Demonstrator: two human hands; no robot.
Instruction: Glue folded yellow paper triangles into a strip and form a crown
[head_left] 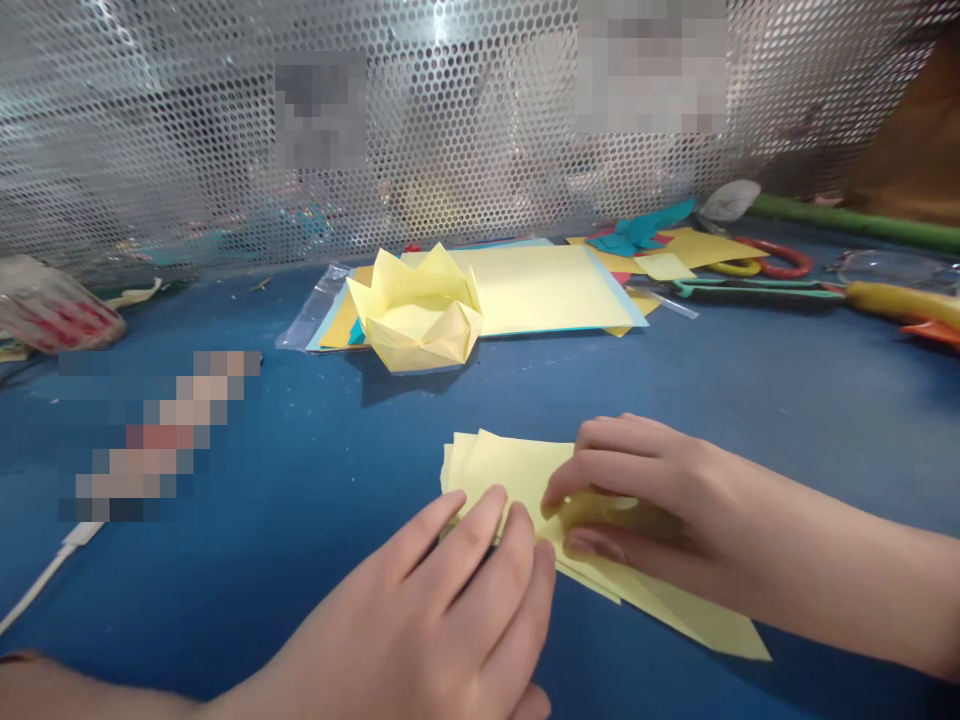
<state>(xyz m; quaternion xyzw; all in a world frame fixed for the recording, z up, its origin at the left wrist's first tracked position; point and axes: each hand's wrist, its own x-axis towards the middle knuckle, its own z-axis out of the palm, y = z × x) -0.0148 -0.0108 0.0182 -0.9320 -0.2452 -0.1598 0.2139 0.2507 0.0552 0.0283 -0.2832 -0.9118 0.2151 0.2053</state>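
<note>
Pale yellow paper strips lie overlapped in a loose stack on the blue table, slanting down to the right. My left hand rests on the near left part of the stack, fingers stretched out and fingertips on the paper. Over its middle, my right hand is cupped, with the thumb and curled fingertips apart and touching the paper; shaded yellow paper shows in the gap between them. Beyond the hands stands a folded yellow paper bowl with pointed petals around its rim.
Behind the bowl lie flat yellow and blue sheets. Scissors with red and yellow handles, a green-edged cutter and a blue folded paper piece are at back right. A blurred-out phone-like object with a white cable lies left. Perforated metal mesh bounds the table.
</note>
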